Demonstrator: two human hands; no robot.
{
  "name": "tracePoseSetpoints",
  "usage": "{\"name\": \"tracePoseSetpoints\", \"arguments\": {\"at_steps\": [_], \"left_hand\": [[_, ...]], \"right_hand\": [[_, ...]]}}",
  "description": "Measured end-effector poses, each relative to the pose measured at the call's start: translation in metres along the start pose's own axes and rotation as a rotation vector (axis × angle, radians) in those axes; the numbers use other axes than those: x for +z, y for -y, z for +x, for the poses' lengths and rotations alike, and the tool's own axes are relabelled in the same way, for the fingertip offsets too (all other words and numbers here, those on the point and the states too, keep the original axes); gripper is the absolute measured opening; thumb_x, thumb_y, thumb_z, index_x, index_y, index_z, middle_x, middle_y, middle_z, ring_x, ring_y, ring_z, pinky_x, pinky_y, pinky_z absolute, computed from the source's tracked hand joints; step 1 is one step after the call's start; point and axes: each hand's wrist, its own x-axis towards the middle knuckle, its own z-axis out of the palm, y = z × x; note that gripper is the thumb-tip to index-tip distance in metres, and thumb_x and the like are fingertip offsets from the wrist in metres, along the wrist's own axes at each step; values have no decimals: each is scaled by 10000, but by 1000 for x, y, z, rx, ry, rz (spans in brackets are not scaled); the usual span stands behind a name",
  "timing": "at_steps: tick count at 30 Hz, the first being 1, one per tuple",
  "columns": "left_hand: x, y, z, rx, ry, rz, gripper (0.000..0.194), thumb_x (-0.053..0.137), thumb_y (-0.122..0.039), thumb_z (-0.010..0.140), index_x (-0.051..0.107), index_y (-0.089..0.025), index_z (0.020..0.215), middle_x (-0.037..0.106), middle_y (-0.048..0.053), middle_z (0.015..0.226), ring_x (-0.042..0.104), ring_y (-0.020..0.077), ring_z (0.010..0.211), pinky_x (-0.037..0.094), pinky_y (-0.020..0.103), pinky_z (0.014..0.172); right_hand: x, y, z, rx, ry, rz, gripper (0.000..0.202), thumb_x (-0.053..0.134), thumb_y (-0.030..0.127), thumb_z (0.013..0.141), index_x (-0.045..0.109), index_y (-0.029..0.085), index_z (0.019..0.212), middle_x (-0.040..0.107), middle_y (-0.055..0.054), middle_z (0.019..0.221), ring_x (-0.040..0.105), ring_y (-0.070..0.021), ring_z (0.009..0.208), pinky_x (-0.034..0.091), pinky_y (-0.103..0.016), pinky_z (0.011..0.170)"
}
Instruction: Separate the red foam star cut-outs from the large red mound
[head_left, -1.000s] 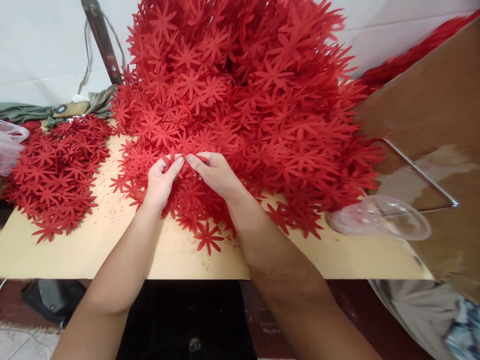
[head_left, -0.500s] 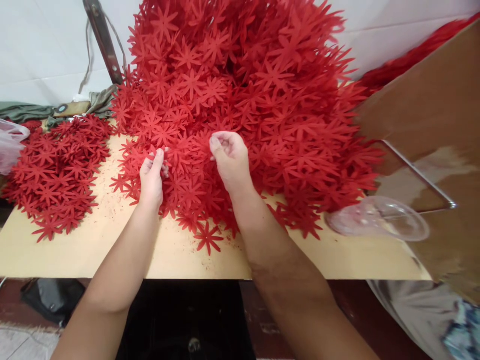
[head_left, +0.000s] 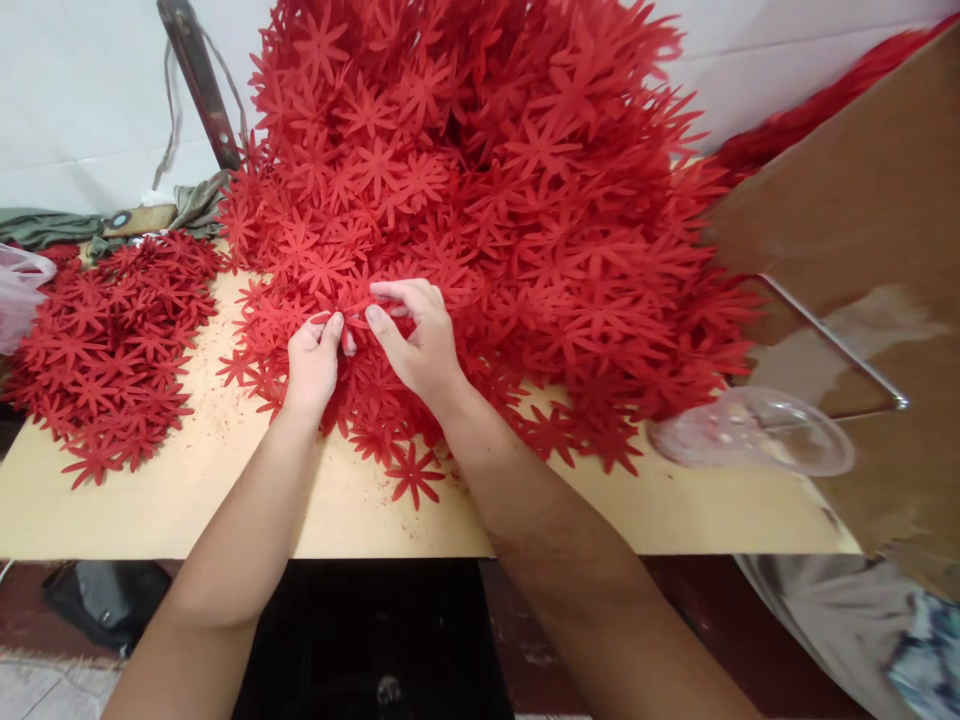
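Note:
A large heap of red flower-shaped pieces [head_left: 540,200] rises over the middle of the table. In front of it, my left hand [head_left: 319,355] pinches a red piece between thumb and index finger. Close to its right, my right hand [head_left: 420,335] has its thumb and index finger apart beside that same piece; whether they touch it is unclear. One loose red flower [head_left: 414,474] lies near the front of the heap. A smaller pile of red flowers [head_left: 112,350] sits at the left.
The pale table [head_left: 247,510] has its front edge near me. At the right, a clear plastic container [head_left: 750,430] lies before a large cardboard sheet [head_left: 862,250]. A plastic bag [head_left: 19,295] and green cloth [head_left: 52,228] are at the left. A dark upright bar [head_left: 199,85] stands behind.
My right hand has moved left and slightly down, close to my left hand, and its thumb and index finger have parted. My left hand has shifted slightly right.

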Motion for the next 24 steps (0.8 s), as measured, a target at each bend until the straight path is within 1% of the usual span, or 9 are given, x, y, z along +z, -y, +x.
{"name": "tracePoseSetpoints", "arguments": {"at_steps": [4, 7, 10, 13, 15, 17, 21, 22, 24], "left_hand": [[1, 3, 0, -34, 22, 21, 404, 573, -297, 817, 464, -153, 455, 450, -44, 417, 392, 51, 434, 335, 209, 524], [1, 5, 0, -45, 32, 46, 421, 590, -337, 800, 431, -160, 453, 424, -52, 406, 357, 50, 415, 317, 216, 500], [0, 7, 0, -59, 44, 71, 430, 606, -386, 777, 412, -167, 461, 405, -61, 400, 336, 50, 403, 293, 220, 473], [-1, 6, -1, -66, 9, 153, 429, 605, -434, 763, 438, -166, 471, 406, -62, 398, 334, 53, 400, 275, 225, 456], [-1, 3, -2, -57, -22, 215, 445, 587, -456, 769, 455, -164, 460, 411, -58, 392, 332, 55, 398, 276, 228, 457], [0, 1, -4, -55, -44, 232, 452, 581, -457, 773, 457, -164, 452, 415, -56, 390, 329, 54, 396, 283, 230, 463], [0, 1, -5, -93, -1, 169, 473, 568, -496, 765, 447, -167, 447, 435, -47, 398, 325, 53, 390, 283, 235, 461], [0, 2, -5, -102, 20, 148, 487, 554, -524, 761, 450, -168, 446, 441, -41, 400, 331, 55, 389, 283, 237, 458], [0, 4, -5, -96, 54, 113, 525, 507, -590, 753, 464, -169, 443, 453, -29, 407, 357, 61, 397, 294, 239, 460]], "right_hand": [[3, -1, -1, 17, 84, 62, 338, 542, 477, 802, 615, 194, 972, 633, -78, 971, 568, -182, 951, 439, -382, 933], [5, -1, -3, 77, 143, 141, 380, 568, 506, 771, 616, 182, 963, 625, -82, 970, 581, -175, 922, 460, -369, 905], [8, -1, -3, 190, 193, 314, 412, 599, 526, 731, 614, 170, 936, 626, -77, 957, 601, -160, 862, 495, -346, 836], [8, 0, 0, 334, 231, 523, 438, 638, 565, 664, 607, 175, 860, 638, -31, 814, 602, -124, 718, 517, -309, 740], [6, 1, 2, 383, 225, 589, 427, 663, 568, 626, 607, 181, 798, 632, -7, 743, 591, -110, 687, 517, -292, 731], [3, 1, 4, 395, 205, 614, 409, 685, 546, 610, 615, 186, 792, 637, -6, 768, 595, -109, 733, 514, -281, 762], [0, 2, 5, 357, 229, 650, 457, 716, 477, 607, 610, 222, 971, 629, -12, 910, 583, -100, 778, 511, -258, 745], [-1, 2, 5, 346, 254, 654, 460, 717, 470, 607, 605, 225, 980, 623, -12, 920, 578, -98, 767, 510, -256, 733], [-1, 3, 5, 340, 301, 649, 405, 710, 473, 608, 607, 205, 895, 614, -7, 855, 565, -96, 724, 503, -255, 705]]}}
